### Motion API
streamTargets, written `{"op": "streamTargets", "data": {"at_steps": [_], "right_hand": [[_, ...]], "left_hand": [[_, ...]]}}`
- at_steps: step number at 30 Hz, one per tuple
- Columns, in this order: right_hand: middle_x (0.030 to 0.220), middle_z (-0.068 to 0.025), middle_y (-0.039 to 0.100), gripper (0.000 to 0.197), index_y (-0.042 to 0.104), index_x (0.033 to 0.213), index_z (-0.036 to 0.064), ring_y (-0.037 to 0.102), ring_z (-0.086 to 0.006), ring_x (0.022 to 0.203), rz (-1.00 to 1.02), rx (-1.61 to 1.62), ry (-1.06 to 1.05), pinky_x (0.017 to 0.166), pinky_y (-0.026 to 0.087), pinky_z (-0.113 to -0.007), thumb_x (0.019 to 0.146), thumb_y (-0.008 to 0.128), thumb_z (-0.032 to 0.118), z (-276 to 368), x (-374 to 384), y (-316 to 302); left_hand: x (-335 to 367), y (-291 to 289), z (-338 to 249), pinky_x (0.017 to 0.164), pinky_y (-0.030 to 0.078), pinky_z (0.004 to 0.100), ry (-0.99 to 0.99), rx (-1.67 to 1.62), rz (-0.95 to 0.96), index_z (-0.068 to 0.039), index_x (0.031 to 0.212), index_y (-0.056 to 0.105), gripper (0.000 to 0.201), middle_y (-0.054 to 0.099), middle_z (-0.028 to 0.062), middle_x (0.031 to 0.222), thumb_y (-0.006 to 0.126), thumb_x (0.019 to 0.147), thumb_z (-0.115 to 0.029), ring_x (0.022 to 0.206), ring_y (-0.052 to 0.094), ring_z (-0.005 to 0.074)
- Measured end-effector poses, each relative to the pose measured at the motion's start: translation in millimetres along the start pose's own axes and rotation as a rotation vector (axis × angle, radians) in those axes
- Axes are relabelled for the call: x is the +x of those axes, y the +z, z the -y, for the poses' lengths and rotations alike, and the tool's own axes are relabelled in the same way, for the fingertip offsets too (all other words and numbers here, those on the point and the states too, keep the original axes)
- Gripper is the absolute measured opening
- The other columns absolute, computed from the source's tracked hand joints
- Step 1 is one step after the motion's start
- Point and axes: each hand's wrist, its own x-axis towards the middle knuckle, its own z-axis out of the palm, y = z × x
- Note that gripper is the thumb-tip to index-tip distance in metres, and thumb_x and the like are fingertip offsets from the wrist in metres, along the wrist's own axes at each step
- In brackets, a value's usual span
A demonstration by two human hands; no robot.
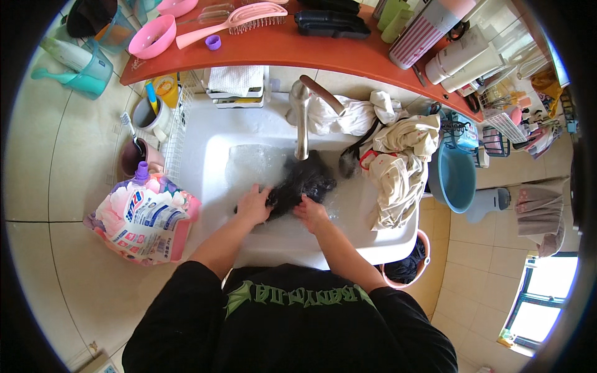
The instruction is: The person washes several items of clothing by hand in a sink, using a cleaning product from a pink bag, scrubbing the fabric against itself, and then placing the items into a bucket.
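A wet black cloth garment (301,181) lies bunched in the sudsy water of the white sink (208,133). My left hand (255,205) grips its near left side, with the fingertips partly hidden in the dark folds. On its near right side, my right hand (311,212) has its fingers curled against the fabric and holds an edge. The metal faucet (302,127) hangs over the far edge of the garment. What kind of garment it is cannot be made out.
Cream cloths (401,165) are heaped on the sink's right rim. A detergent pouch (146,217) with a purple cap stands at the left, near a wire rack with cups. Above the sink runs a red shelf (261,53) with a hairbrush and bottles. A blue basin (454,177) is at the right.
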Motion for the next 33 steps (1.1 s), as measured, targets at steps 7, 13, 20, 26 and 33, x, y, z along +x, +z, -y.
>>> {"op": "streamTargets", "data": {"at_steps": [7,13,20,26,33], "right_hand": [[0.114,-0.0154,0.053,0.092,0.045,0.121,0.0062,0.055,-0.0304,0.098,0.431,0.489,0.059,0.086,0.044,-0.044,0.066,0.038,0.080,26,-6,7],[0.083,-0.0115,0.059,0.073,0.055,0.104,0.0059,0.059,-0.0216,0.067,0.833,0.796,0.083,0.062,0.051,-0.032,0.067,0.053,0.070,36,-12,13],[0.099,-0.0088,0.055,0.057,0.047,0.114,0.0044,0.054,-0.0198,0.081,0.709,0.687,-0.474,0.075,0.045,-0.033,0.085,0.042,0.053,12,-2,20],[0.102,-0.0071,0.060,0.036,0.059,0.097,0.0102,0.056,-0.0228,0.096,0.501,0.631,-0.026,0.085,0.045,-0.040,0.088,0.041,0.040,36,-27,12],[0.108,-0.0174,0.052,0.053,0.041,0.119,0.0168,0.051,-0.0322,0.098,0.489,0.538,0.035,0.087,0.042,-0.046,0.085,0.037,0.057,24,-16,8]], "left_hand": [[-15,-31,-65,0.075,0.047,0.0299,0.273,-0.828,0.044,-0.005,0.107,0.057,0.040,0.062,0.0114,0.095,0.061,0.067,-0.009,0.084,0.059,0.0172],[-56,-54,-116,0.062,0.048,0.0359,0.573,-0.776,-0.083,-0.005,0.077,0.063,0.016,0.063,0.0143,0.073,0.060,0.077,-0.020,0.068,0.062,0.0309],[-23,-21,-121,0.055,0.042,0.0440,0.577,-0.428,-0.606,-0.006,0.068,0.050,0.019,0.055,0.0137,0.061,0.053,0.082,-0.019,0.057,0.054,0.0352],[26,-21,-65,0.059,0.045,0.0482,-0.127,-0.369,-0.467,-0.004,0.075,0.050,0.028,0.059,0.0195,0.071,0.044,0.087,-0.028,0.067,0.057,0.0390],[6,-23,-15,0.084,0.038,0.0485,-0.090,0.095,-0.206,0.002,0.120,0.043,0.072,0.058,0.0206,0.098,0.042,0.080,-0.058,0.093,0.055,0.0363]]}}
